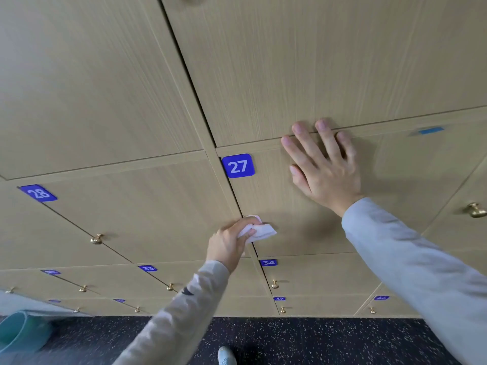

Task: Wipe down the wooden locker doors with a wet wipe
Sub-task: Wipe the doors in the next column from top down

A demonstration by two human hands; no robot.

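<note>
A wall of light wooden locker doors fills the view. Locker door 27 (284,206) carries a blue number plate (238,165) at its upper left corner. My left hand (229,242) grips a crumpled white wet wipe (259,231) and presses it on the lower left edge of door 27, beside the dark gap between doors. My right hand (322,167) lies flat with fingers spread on the upper part of door 27, its fingertips reaching over the seam to the door above.
Door 28 (131,206) with a brass knob (97,238) is to the left. Doors 33 and 34 (316,275) lie below with brass knobs. Another knob (475,209) sits at the right edge. Dark speckled floor (290,341), a teal object (21,333) at bottom left, a shoe (226,356).
</note>
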